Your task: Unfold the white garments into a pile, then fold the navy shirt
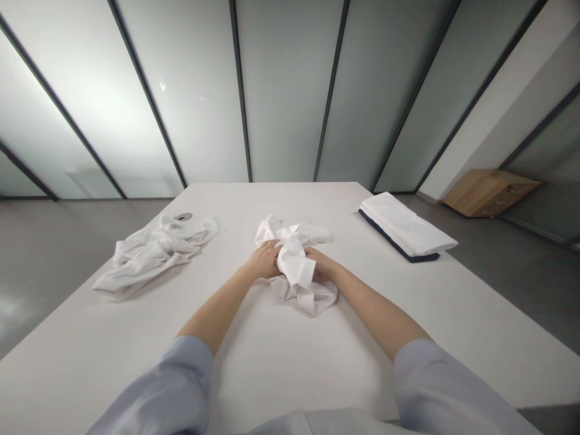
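A crumpled white cloth (296,266) lies bunched in the middle of the table, its folds spreading in front of and behind my hands. My left hand (264,261) grips the bunch from its left side, fingers curled into the fabric. From the right side, my right hand (321,261) is closed on the same cloth; most of its fingers are hidden under the folds. Whether the cloth is a garment cannot be made out.
On the white table's (299,368) left side lies a rumpled white cloth heap (156,254), with a grey round object (183,216) behind it. A folded white cloth (403,223) rests on a dark folded cloth (385,237) at right. Beyond stands a wooden cabinet (489,192) before glass panels.
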The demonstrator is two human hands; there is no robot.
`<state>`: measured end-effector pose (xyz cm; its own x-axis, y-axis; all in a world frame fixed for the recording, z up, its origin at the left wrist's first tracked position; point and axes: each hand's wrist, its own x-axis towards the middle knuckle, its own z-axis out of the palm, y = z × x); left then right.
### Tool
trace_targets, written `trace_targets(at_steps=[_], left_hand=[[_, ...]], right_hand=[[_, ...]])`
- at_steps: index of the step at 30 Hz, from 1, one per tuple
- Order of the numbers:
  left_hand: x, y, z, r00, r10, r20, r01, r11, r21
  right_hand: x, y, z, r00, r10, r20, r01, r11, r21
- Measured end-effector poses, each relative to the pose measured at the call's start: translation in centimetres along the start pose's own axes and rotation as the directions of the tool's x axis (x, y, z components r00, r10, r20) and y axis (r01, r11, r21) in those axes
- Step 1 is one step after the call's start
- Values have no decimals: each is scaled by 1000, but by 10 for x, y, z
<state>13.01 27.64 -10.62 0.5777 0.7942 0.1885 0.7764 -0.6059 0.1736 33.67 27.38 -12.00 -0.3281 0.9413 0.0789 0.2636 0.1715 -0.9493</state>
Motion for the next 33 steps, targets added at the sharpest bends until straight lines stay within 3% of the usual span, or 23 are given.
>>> trace_targets(at_steps=[2,4,5,7,9,10,11,12,16,19,22,24,26,28,30,31,33], left_hand=[[2,0,-1,999,-32,14,32,999,13],[3,-1,-2,997,-81,-5,81,997,14],[3,-3,-4,993,-113,-26,113,994,7],[1,-11,-11,976,-197,-95,196,980,-16],[-3,-23,-24,937,-285,-200,282,958,-45],[-6,-31,-34,910,-318,-266,314,948,-59],[-9,-40,-45,881,-337,-332,333,940,-69],[-14,-49,-58,847,-345,-405,347,935,-72],[-43,-85,-119,674,-398,-622,445,891,-87],[-73,-109,-158,538,-479,-693,591,801,-95],[-101,-129,-175,482,-656,-581,788,614,-40],[-113,-138,-172,428,-799,-422,881,472,-1],[-117,-140,-163,388,-861,-329,913,407,13],[-112,-132,-151,412,-818,-401,891,454,-10],[-97,-116,-139,470,-684,-558,813,581,-28],[-86,-105,-132,514,-605,-608,752,659,-21],[-60,-82,-113,659,-472,-586,588,808,11]], right_hand=[[6,-1,-15,999,-31,9,31,997,69],[11,2,-34,979,-66,-192,88,990,109],[12,6,-45,929,-63,-364,109,988,106],[12,17,-67,761,-18,-648,79,995,65],[11,27,-83,613,92,-784,-13,994,107],[11,31,-88,566,141,-813,-43,989,142],[11,34,-91,546,176,-819,-63,983,170],[11,36,-92,552,191,-812,-75,981,180],[12,36,-83,655,135,-743,-89,991,102],[12,35,-79,654,130,-746,-88,991,96],[13,36,-79,658,125,-743,-88,992,89],[13,37,-80,675,101,-731,-87,995,57],[14,38,-80,691,73,-719,-83,996,21],[14,38,-79,701,54,-712,-82,997,-5],[14,38,-79,704,49,-709,-86,996,-17],[14,38,-78,705,49,-708,-90,996,-21],[14,37,-78,711,52,-701,-98,995,-26]])
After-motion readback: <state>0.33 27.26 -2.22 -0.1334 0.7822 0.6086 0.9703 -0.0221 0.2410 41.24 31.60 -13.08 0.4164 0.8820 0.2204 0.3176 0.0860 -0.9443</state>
